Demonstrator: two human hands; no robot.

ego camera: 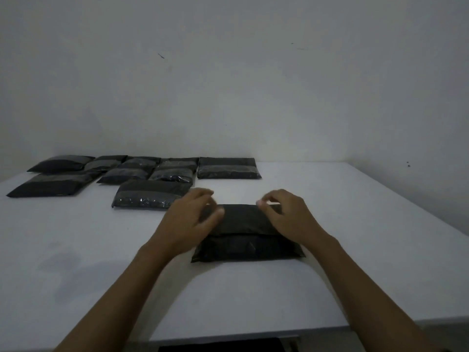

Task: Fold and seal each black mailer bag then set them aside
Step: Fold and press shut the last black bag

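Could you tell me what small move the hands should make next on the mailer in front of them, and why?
Probably press along the folded flap to seal it. The black mailer bag already lies folded on the white table, with the left hand and right hand at the flap's far corners, fingers curled. Whether the seal has stuck cannot be told. The finished bags lie at the far left.
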